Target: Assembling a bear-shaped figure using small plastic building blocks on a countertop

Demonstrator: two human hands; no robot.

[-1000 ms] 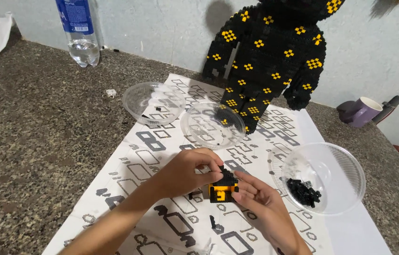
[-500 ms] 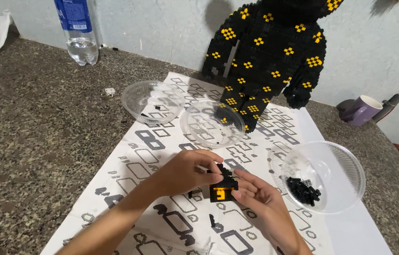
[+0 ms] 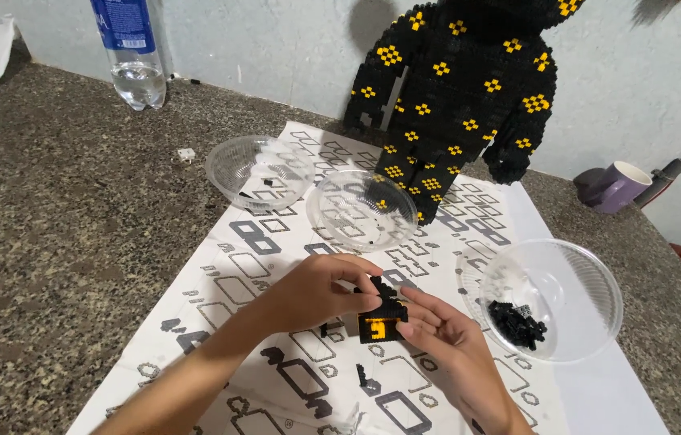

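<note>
Both hands meet over a printed instruction sheet (image 3: 276, 242). Between them is a small black brick assembly (image 3: 380, 322) with a yellow-orange square on its front. My left hand (image 3: 316, 290) pinches its top from the left. My right hand (image 3: 445, 338) cradles it from below and the right. A big black brick figure (image 3: 461, 89) with yellow diamond patches stands at the back of the sheet. To the right, a clear plastic bowl (image 3: 590, 274) holds a heap of small black bricks (image 3: 516, 324).
Two more clear bowls (image 3: 231, 161) (image 3: 332, 189) sit on the sheet, with a few stray bricks in them. A water bottle (image 3: 131, 48) stands at the back left. A purple mug (image 3: 614, 187) lies near the wall at right. Loose black pieces (image 3: 366, 379) dot the sheet.
The hands and the assembly have stayed in place; the fingers of my left hand have shifted slightly on its top.
</note>
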